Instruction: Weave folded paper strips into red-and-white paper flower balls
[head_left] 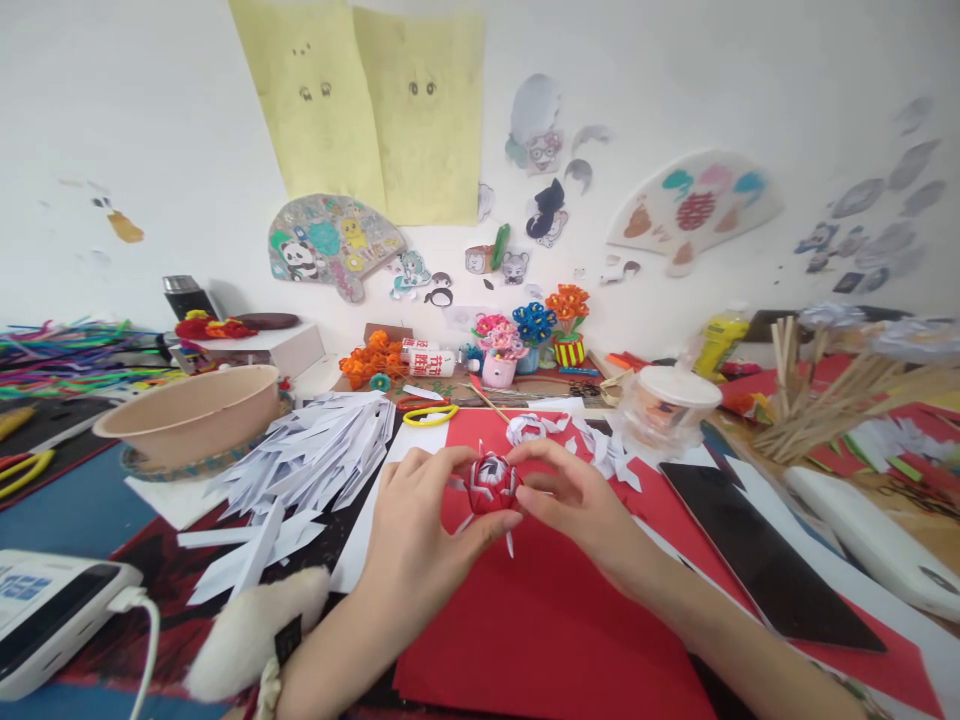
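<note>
Between my two hands is a small ball woven from red and white paper strips (493, 482), with a few strip ends sticking out. My left hand (420, 520) grips it from the left, thumb below and fingers above. From the other side, the fingertips of my right hand (574, 500) pinch at its right edge. Below the ball lies a sheet of red paper (555, 630). Just behind it sits a white woven paper piece (536, 428) with loose strips (604, 450) to its right.
A heap of white paper strips (307, 450) and a beige bowl (195, 410) lie left. Yellow-handled scissors (430, 415) rest behind my left hand. A black phone-like slab (765, 550), a lidded cup (667, 400) and wooden sticks (810, 410) are right. Craft flowers (534, 325) stand by the wall.
</note>
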